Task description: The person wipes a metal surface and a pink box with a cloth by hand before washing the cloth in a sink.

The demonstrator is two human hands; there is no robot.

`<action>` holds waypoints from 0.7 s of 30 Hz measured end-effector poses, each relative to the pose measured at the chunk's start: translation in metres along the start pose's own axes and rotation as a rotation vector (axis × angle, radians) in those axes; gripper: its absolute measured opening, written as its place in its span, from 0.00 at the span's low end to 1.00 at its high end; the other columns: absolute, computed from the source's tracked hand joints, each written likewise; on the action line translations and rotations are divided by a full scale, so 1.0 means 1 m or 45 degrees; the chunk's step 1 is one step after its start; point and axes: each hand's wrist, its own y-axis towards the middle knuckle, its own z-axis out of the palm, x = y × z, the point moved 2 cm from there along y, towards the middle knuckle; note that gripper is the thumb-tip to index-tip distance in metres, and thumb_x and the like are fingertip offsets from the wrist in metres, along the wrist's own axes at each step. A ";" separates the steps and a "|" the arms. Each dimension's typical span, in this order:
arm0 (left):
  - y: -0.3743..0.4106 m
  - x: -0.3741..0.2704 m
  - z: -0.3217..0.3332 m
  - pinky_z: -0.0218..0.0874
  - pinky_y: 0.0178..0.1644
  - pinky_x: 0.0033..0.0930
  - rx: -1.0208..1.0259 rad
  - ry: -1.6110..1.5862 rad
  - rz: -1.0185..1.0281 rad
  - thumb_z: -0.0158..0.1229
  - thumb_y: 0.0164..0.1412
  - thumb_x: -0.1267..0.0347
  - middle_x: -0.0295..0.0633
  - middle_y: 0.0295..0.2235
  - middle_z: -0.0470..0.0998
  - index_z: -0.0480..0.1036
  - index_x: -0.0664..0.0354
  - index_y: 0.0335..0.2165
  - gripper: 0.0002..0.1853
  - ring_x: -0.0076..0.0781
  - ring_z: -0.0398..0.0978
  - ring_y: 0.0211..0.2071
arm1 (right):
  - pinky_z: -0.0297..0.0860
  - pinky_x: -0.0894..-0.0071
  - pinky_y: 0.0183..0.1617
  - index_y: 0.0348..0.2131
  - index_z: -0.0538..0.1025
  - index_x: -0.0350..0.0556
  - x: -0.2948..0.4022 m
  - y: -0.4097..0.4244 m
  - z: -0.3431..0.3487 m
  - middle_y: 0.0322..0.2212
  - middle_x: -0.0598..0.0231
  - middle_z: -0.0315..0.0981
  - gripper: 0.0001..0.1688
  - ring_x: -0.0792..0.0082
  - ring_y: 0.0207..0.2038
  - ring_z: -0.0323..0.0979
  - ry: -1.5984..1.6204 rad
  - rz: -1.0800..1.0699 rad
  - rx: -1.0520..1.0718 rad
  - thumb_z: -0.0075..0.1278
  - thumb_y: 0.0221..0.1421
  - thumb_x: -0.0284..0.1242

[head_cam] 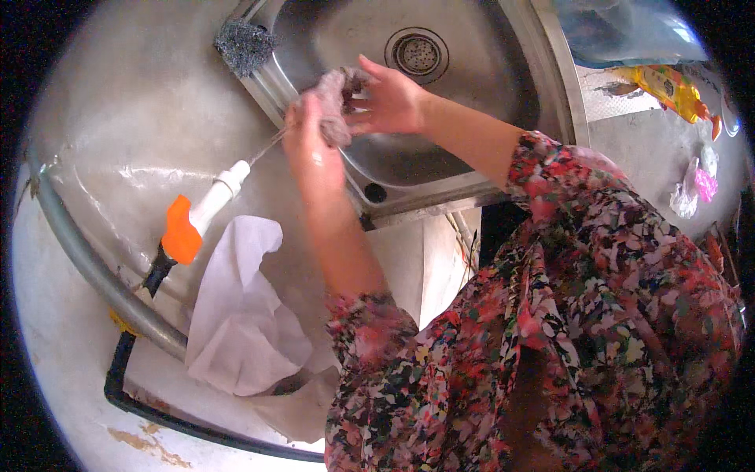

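A wet, bunched greyish-pink cloth [333,109] is between my two hands, above the left rim of the stainless steel sink [472,118]. My left hand [312,133] grips it from the left. From the other side my right hand [392,97] holds it with the fingertips, thumb raised away; part of the grip is hidden behind the cloth. A white plastic tap [221,192] with an orange handle [181,230] points toward my left hand. A thin stream of water runs from its spout to that hand.
A steel wool scourer [245,47] sits on the sink's corner. Below the tap, a white cloth [248,312] drapes near a grey pipe [106,265] and a black pipe [177,428]. The sink drain [417,53] lies beyond my right hand. Rightward are a yellow packet [669,91] and plastic bags [690,189].
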 end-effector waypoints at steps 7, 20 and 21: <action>0.028 0.031 0.003 0.59 0.29 0.43 -0.569 1.500 0.225 0.42 0.57 0.61 0.56 0.18 0.71 0.68 0.70 0.19 0.22 0.44 0.70 0.22 | 0.61 0.70 0.26 0.28 0.70 0.50 -0.032 0.014 0.032 0.21 0.69 0.66 0.18 0.74 0.23 0.63 -0.274 -0.406 -0.282 0.39 0.55 0.44; 0.062 0.042 -0.045 0.59 0.32 0.46 -0.633 1.247 0.287 0.42 0.56 0.55 0.57 0.18 0.72 0.71 0.74 0.20 0.28 0.51 0.70 0.23 | 0.61 0.71 0.26 0.31 0.71 0.50 -0.043 -0.031 0.024 0.28 0.67 0.69 0.18 0.73 0.28 0.64 -0.863 -0.180 -0.404 0.38 0.55 0.43; 0.068 0.044 -0.051 0.60 0.30 0.41 -0.575 0.909 0.211 0.44 0.57 0.54 0.48 0.19 0.73 0.71 0.72 0.21 0.27 0.40 0.71 0.22 | 0.59 0.74 0.25 0.32 0.71 0.51 -0.040 -0.033 0.015 0.28 0.71 0.69 0.19 0.76 0.29 0.65 -0.776 -0.213 -0.434 0.40 0.54 0.45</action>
